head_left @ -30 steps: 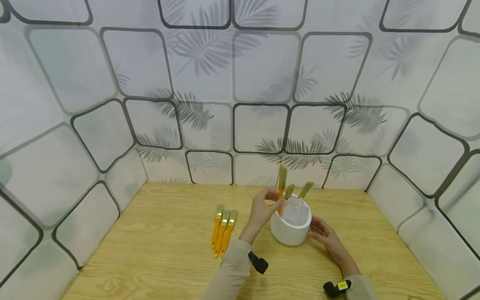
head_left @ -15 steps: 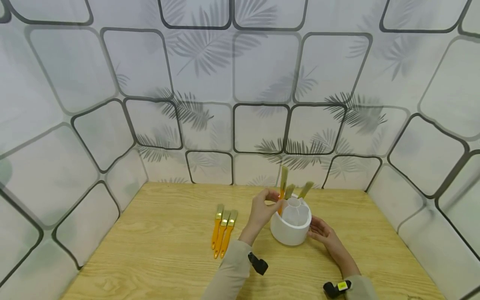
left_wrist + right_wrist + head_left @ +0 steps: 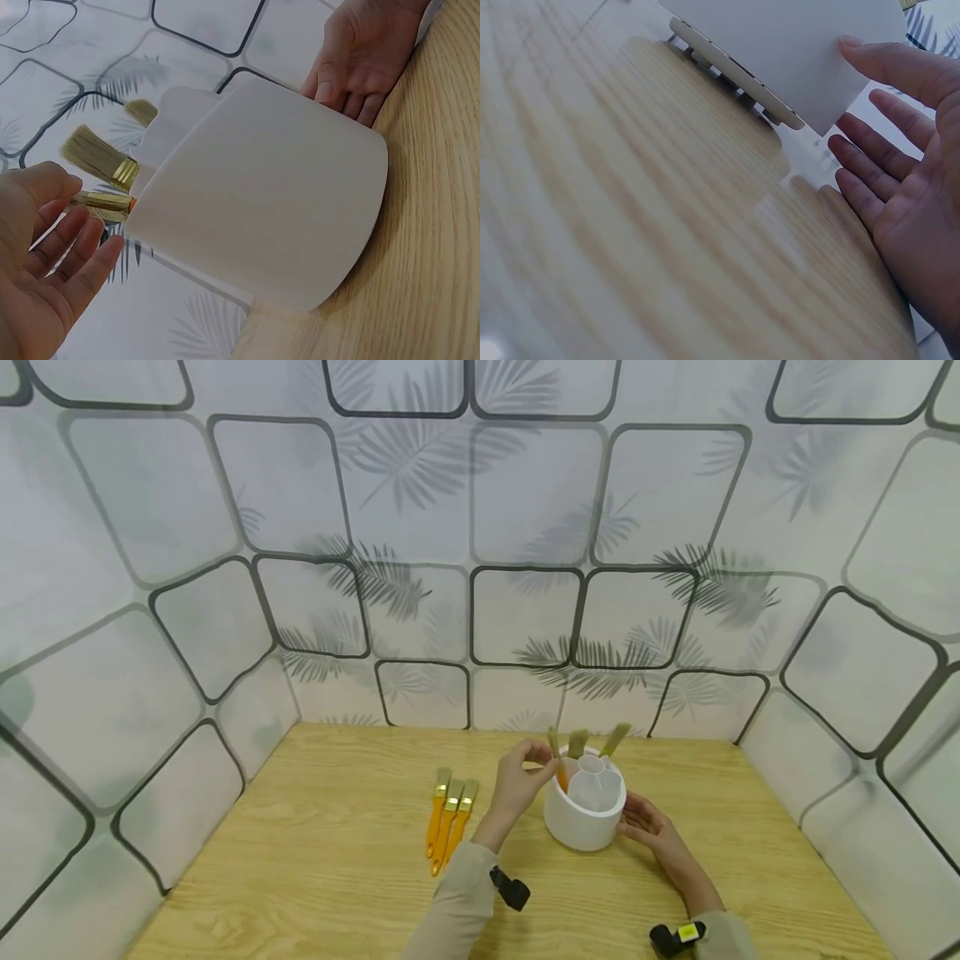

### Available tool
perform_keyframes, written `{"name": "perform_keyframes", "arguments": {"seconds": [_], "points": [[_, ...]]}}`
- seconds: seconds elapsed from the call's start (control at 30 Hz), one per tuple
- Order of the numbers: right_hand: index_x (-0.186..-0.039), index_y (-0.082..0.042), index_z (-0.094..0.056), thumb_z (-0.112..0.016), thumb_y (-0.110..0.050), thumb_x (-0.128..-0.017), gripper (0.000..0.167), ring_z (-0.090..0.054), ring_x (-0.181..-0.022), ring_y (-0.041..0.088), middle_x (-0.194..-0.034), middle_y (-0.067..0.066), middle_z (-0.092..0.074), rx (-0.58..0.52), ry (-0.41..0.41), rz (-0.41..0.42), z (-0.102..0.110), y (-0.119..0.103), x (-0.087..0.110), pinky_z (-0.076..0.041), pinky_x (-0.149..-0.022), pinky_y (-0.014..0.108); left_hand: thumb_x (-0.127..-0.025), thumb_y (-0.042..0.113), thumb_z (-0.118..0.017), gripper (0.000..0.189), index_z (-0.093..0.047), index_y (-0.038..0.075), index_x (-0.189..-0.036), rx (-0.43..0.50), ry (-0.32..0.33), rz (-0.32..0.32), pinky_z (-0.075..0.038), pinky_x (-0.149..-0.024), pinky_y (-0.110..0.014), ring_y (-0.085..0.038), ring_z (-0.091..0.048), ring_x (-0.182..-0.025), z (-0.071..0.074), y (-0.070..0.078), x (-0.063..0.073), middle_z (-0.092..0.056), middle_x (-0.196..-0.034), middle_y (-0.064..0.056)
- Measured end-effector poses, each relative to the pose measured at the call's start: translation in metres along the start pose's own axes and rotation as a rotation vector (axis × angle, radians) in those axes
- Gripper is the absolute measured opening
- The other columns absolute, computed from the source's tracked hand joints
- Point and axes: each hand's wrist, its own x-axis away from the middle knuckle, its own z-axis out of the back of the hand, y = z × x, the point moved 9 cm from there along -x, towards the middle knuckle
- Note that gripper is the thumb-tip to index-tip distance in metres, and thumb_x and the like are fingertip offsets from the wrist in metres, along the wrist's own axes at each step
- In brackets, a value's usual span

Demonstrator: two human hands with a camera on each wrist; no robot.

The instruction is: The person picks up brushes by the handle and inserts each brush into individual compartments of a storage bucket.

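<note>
Head view alone shows loose brushes (image 3: pixel 446 824); left grip (image 3: pixel 516 787) pinches another brush (image 3: pixel 109 201), right grip (image 3: pixel 662 839) is relaxed.

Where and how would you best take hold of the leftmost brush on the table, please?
I'd pinch the leftmost brush midway along its slim orange handle, coming from above and the left: it lies flat, that side seems free, and the middle brush lies close on the right.
</note>
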Motion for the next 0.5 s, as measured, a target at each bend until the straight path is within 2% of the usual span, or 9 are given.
{"name": "perform_keyframes", "arguments": {"seconds": [0.17, 0.5], "points": [[-0.139, 0.005, -0.030, -0.058, -0.006, -0.089, 0.059, -0.049, -0.111, -0.005, -0.122, -0.017, -0.049, -0.007, -0.005, 0.014, -0.001, -0.001, 0.000, -0.041, -0.090, 0.011, -0.083, 0.000, -0.066, 0.017, -0.061, -0.010, -0.096, -0.003, 0.000, 0.013, -0.053, -0.068, -0.020, -0.037, -0.061, -0.087, 0.004, -0.003, 0.001, -0.063, -0.091, -0.025], [-0.141, 0.004, -0.027, -0.059, -0.009, -0.090, 0.062, -0.047, -0.111, -0.009, -0.123, -0.019, -0.047, -0.006, -0.011, -0.011, -0.001, 0.002, -0.001, -0.039, -0.091, 0.011, -0.084, 0.002, -0.065, 0.016, -0.061, -0.009, -0.095, -0.023, 0.016, 0.016, -0.052, -0.068, -0.019, -0.035, -0.061, -0.086, 0.012, -0.007, 0.004, -0.064, -0.090, -0.022]]}}
